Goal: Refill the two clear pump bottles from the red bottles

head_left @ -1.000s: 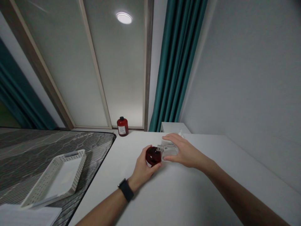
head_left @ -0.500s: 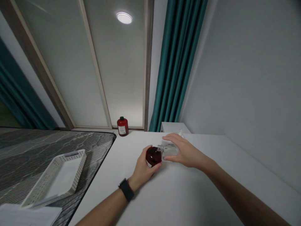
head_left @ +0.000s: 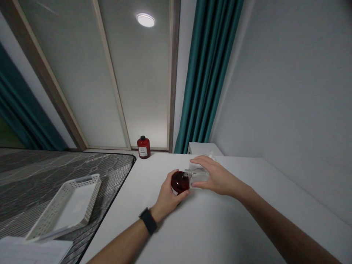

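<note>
Over the white table (head_left: 209,223), my left hand (head_left: 168,194) is wrapped round a dark red bottle (head_left: 180,182) whose pale label shows in part near my fingers. My right hand (head_left: 216,176) grips a clear bottle (head_left: 199,175) tipped on its side. The clear bottle's narrow neck meets the top of the red bottle. Whether liquid is passing between them cannot be made out. Another red bottle (head_left: 143,147), with a black cap and a white label, stands upright at the table's far left corner.
On the dark grey striped surface (head_left: 35,190) to the left lies a white perforated basket (head_left: 92,201), with white paper (head_left: 33,253) in front of it. A white box-like cabinet (head_left: 205,148) stands beyond the table, near a teal curtain (head_left: 210,73) and the wall.
Almost nothing differs. Both hands keep the same hold on the two bottles, and the view has shifted very slightly.
</note>
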Motion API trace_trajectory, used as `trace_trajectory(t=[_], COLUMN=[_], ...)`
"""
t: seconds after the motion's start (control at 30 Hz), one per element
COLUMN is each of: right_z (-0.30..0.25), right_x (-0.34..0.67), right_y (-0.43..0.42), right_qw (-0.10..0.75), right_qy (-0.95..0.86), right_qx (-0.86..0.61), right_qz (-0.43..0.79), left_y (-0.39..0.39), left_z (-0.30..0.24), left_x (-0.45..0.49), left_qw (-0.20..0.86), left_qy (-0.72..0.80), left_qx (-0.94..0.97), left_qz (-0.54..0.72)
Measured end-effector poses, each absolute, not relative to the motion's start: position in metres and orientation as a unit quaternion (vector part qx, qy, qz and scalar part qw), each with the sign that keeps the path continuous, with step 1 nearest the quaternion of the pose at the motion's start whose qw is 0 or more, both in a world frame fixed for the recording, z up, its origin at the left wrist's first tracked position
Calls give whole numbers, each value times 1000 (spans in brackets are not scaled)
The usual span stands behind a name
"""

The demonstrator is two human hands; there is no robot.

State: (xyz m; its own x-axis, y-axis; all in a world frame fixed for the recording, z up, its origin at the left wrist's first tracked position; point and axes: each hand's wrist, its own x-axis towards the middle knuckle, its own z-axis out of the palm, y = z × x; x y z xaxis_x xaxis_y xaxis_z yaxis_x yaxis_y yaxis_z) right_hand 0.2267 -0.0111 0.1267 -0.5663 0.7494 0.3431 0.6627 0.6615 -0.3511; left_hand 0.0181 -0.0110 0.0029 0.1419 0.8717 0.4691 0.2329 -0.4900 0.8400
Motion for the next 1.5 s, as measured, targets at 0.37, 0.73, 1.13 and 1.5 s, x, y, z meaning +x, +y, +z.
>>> trace_trajectory(t=[0.37,0.73,1.13,1.5], right_z=[126,126,125,124], right_x=[227,227,229,228], right_y=[-11,-12,-11,-11], right_qw=[240,248,251,252], right_qy=[-878,-876,-878,-876], right_qx=[-403,-400,-395,-397], right_qz=[91,102,101,103], left_y=[-12,-12,-12,-13], left_z=[4,3,1,4], left_x=[19,19,19,20], left_qw=[322,328,328,336], left_qy=[399,398,391,395], left_qx=[687,684,683,678], left_qz=[514,516,523,521])
